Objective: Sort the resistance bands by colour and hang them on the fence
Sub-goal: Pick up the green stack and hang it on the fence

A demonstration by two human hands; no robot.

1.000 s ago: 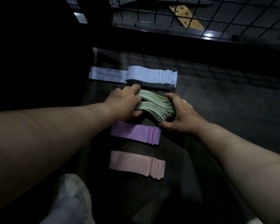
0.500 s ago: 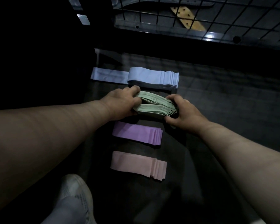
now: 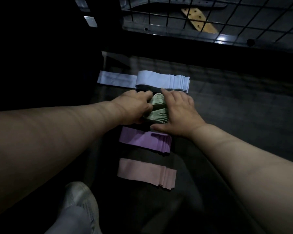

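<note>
The sorting looks all but done: four colour piles lie in a column on the floor [image 3: 227,115], and the step in hand appears to be gathering the green bands [image 3: 157,108] into one bundle for hanging. That pile sits second from the far end, between the blue bands [image 3: 159,80] and the purple bands [image 3: 145,141], with the pink bands [image 3: 145,173] nearest the person's shoe [image 3: 81,200]. The left hand [image 3: 135,107] has a closed grip, its fingers curled round the left end of the green bundle. The right hand [image 3: 179,114] lies over the right part with fingers spread and fairly straight, pressing rather than clasping, its thumb reaching along the near edge. The green bundle's long axis runs left to right across the view, like the other piles and roughly parallel to the foot of the fence [image 3: 243,17]. Only its bunched, layered edges show between the hands, so which way its ends point cannot be told. The next move probably calls for a firm two-handed squeeze so the layers do not fan out, then a lift over the blue pile toward the wire grid, well apart beyond it.
</note>
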